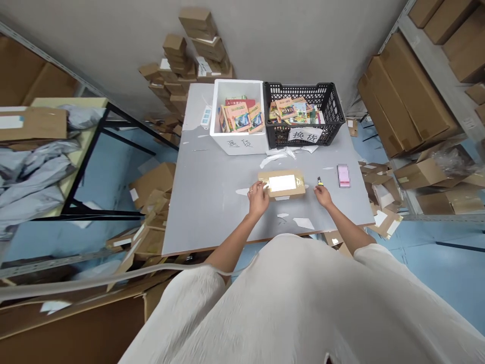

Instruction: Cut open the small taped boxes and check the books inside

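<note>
A small brown cardboard box (301, 190) lies flat on the grey table (204, 202), with a white label (282, 183) on top and shiny clear tape at its ends. My left hand (258, 198) grips the box's left end, fingers bent over its edge. To the right of the box, my right hand (323, 196) is closed round a small utility knife (320, 181) with yellow and black parts. The knife's tip points away from me and is apart from the box. Whether its blade is out is too small to tell.
Behind the box stand a white foam bin (238, 144) and a black plastic crate (329, 134), both holding colourful booklets. A pink phone-like item (343, 176) lies at right. Paper scraps (303, 223) litter the tabletop. Stacked cartons (409, 101) and a side table (87, 126) flank it.
</note>
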